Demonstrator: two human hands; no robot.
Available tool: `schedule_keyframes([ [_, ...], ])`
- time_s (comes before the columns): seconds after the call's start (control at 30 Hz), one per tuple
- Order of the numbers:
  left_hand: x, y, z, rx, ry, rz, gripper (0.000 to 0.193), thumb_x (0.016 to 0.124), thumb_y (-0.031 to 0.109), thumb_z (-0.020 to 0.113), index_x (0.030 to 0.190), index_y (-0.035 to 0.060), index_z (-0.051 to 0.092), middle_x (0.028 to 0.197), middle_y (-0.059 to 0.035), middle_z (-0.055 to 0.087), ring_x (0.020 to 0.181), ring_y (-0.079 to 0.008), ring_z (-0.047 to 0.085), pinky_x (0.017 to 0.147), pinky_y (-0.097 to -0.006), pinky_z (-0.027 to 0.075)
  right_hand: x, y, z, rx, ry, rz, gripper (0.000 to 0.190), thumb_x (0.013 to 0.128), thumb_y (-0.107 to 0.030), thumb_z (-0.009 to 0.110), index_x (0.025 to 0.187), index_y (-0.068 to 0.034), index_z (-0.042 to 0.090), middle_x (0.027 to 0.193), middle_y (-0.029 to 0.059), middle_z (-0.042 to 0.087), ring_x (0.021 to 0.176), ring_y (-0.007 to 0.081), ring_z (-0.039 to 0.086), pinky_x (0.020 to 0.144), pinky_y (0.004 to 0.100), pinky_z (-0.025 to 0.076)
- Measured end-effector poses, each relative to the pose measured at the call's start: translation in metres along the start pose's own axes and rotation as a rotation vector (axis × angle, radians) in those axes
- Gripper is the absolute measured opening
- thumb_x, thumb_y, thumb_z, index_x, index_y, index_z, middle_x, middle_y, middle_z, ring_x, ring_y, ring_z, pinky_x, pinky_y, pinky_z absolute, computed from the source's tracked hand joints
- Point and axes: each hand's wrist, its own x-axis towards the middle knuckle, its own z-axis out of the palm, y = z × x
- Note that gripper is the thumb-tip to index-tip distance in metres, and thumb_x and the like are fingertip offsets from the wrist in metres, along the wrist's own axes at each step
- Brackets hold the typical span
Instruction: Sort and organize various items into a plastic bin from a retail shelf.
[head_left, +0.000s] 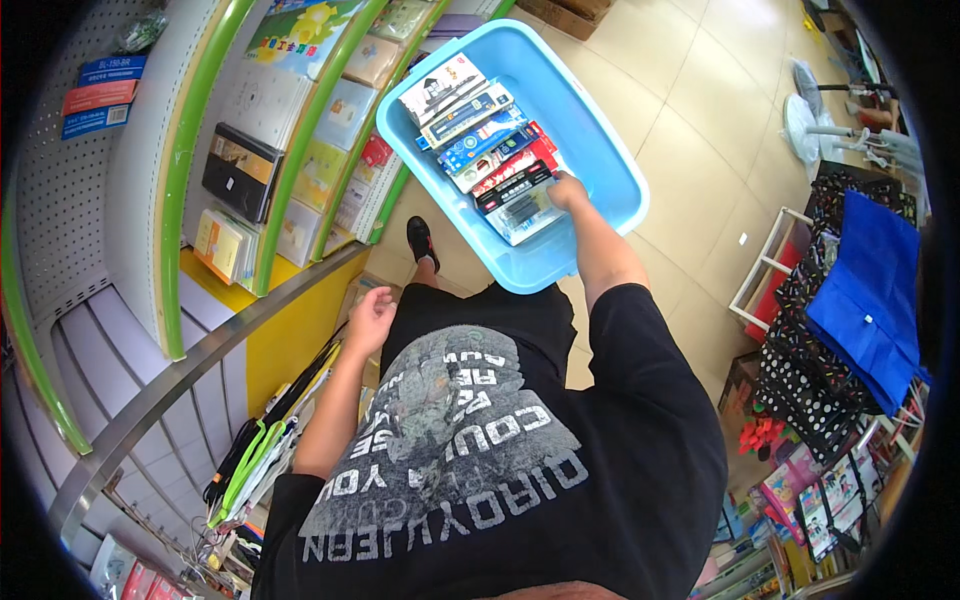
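A light blue plastic tub (604, 124) is in front of me, tilted in the view. Along its left side stands a row of small stationery boxes: a white one with a house drawing (442, 86), blue ones (484, 140), a red one (512, 171), a black one (517, 187) and a clear-fronted pack (529, 210). My right hand (568, 193) reaches over the near rim, its curled fingers at the right ends of the black box and clear-fronted pack; the fingertips are partly hidden. Beside my shorts, my left hand (373, 319) hangs empty, fingers loosely bent.
Green-edged shelves (176, 187) with notebooks (241, 172) and cards rise at the left, behind a curved metal rail (202, 352). Hanging goods (255, 450) are below it. At the right are a white rack (769, 262), a blue bag (870, 300) and patterned bags. The floor is tiled (675, 150).
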Motion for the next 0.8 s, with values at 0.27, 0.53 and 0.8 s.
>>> schedule_keyframes([
  [0.27,0.007,0.002,-0.001,0.019,0.005,0.032,0.035,0.082,0.015,0.061,0.113,0.0026,0.052,0.093,-0.0102,0.060,0.078,-0.0181,0.059,0.073,-0.0317,0.049,0.015,0.018,0.008,-0.089,0.097,-0.027,0.062,0.069,-0.032,0.058,0.123,-0.002,0.049,0.122,0.0257,0.051,0.112,0.0364,0.050,0.097,0.0386,0.040],
  [0.53,0.000,-0.091,-0.013,0.121,0.030,-0.114,0.038,0.080,0.026,0.061,0.110,0.0025,0.055,0.094,-0.0110,0.063,0.089,-0.0212,0.060,0.078,-0.0327,0.047,-0.083,-0.015,-0.026,-0.033,0.147,-0.321,0.045,0.074,-0.027,0.059,0.110,-0.002,0.056,0.103,0.0231,0.060,0.099,0.0363,0.057,0.087,0.0419,0.045],
  [0.8,-0.014,-0.106,-0.033,0.165,-0.040,-0.124,0.039,0.080,0.028,0.062,0.108,0.0018,0.056,0.094,-0.0150,0.064,0.086,-0.0251,0.063,0.076,-0.0353,0.049,-0.153,-0.026,-0.026,0.192,0.333,-0.509,0.031,0.077,-0.017,0.060,0.103,0.000,0.059,0.092,0.0185,0.064,0.085,0.0316,0.062,0.077,0.0371,0.048],
])
